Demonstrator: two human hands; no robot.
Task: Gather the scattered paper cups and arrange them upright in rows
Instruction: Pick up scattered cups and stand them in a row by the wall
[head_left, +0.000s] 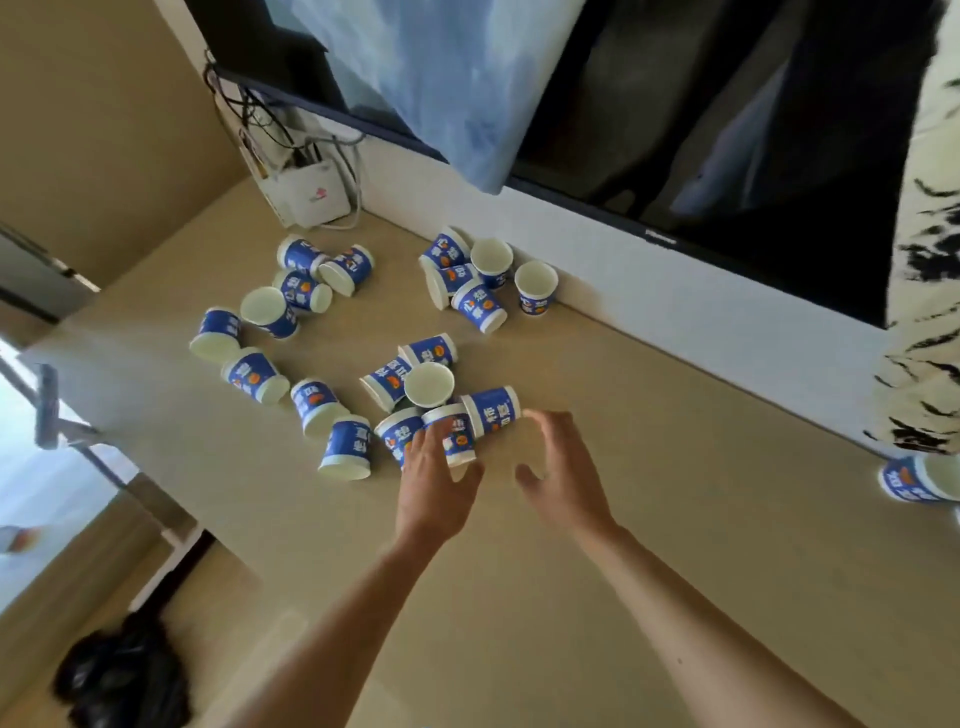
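Looking down from the head, a tan table (675, 545) has many blue and white paper cups (314, 402) spread over it, not in rows. Most lie on their sides and a few stand up. One bunch lies on the left, near a white box (311, 200) in the far corner. Another bunch sits at the back by the white wall, and two of these, the back cup (491, 262) and the wall cup (536, 286), stand upright. The nearest bunch is in the middle, right by the hands, with one standing cup (428, 384) in it. The left hand (434, 491) reaches into this bunch. Its fingers are spread and fairly straight, and they rest on a lying cup (457, 436) without wrapping round it. The right hand (563, 478) is beside it, thumb and fingers apart and loosely bent, holding nothing. Its fingertips are just beside a tipped cup (491, 410); it is too blurry to tell if they touch. One lone cup (909, 480) lies far off at the right edge, near a black and white cloth (924, 260). A big dark TV (727, 130) is above the back of the table, and a black bag (119, 675) sits on the floor.
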